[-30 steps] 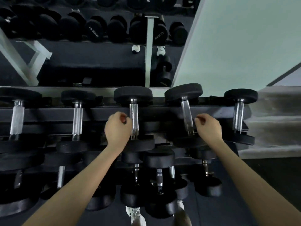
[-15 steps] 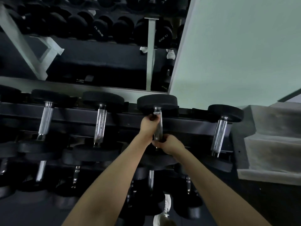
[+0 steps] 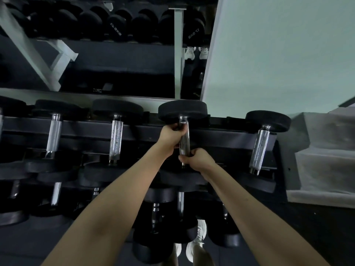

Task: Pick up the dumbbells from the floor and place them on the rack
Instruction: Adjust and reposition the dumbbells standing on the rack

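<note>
A: Where's the dumbbell (image 3: 184, 143)?

B: On the rack's (image 3: 138, 130) top tier, lying across its rails. Its long axis runs front to back, with one head at the rack's back edge and the other at its front.

A: And the hands?

B: The left grip (image 3: 172, 135) is wrapped round the handle's back end, just under the far head. The right grip (image 3: 197, 160) is wrapped round the front end.

A: Around it?

B: Neighbours (image 3: 115, 139) lie parallel on the same tier, either side.

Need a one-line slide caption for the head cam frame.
Two-handed grip: left hand farther, right hand nearer, on the handle of a dumbbell on the rack.
</note>
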`<control>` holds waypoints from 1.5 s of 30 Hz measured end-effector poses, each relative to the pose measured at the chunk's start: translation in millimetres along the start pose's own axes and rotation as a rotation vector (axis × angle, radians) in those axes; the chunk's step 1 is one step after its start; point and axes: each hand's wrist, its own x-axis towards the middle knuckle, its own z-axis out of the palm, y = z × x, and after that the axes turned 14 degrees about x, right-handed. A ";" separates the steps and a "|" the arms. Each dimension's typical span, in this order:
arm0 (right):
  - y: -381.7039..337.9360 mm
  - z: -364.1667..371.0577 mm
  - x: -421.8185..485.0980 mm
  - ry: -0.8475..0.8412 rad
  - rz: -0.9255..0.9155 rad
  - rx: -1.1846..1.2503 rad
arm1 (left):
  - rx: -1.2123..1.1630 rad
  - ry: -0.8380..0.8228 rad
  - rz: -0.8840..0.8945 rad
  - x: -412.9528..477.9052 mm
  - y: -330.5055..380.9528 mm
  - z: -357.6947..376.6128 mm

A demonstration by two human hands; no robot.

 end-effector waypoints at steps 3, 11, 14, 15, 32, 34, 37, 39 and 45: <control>4.6 5.4 -0.5 0.031 0.002 0.046 | 0.032 -0.025 0.003 2.5 -1.3 0.5; 10.3 11.4 -1.1 0.086 0.029 0.118 | 0.074 -0.077 0.049 6.8 -1.6 0.0; 9.3 12.2 -1.2 0.094 0.038 0.127 | 0.061 -0.096 0.048 8.8 -3.8 0.0; 7.9 11.5 -2.4 0.086 0.042 0.139 | 0.060 -0.100 0.047 8.2 -3.4 -0.3; 49.7 -151.9 -70.9 0.804 -0.124 0.152 | 0.569 0.260 0.445 -76.9 10.6 42.3; 64.2 -171.3 -50.8 0.675 -0.105 0.222 | 0.567 0.087 0.383 -81.3 13.0 71.6; 71.9 -187.3 -26.0 0.394 -0.098 0.522 | 0.584 -0.056 0.232 -80.5 11.2 112.6; 71.9 -194.1 -15.4 0.255 -0.097 0.659 | 0.620 -0.120 0.066 -80.6 5.5 133.4; 69.2 -194.0 6.7 0.082 -0.021 0.849 | 0.005 -0.231 -0.462 -75.1 -25.4 175.9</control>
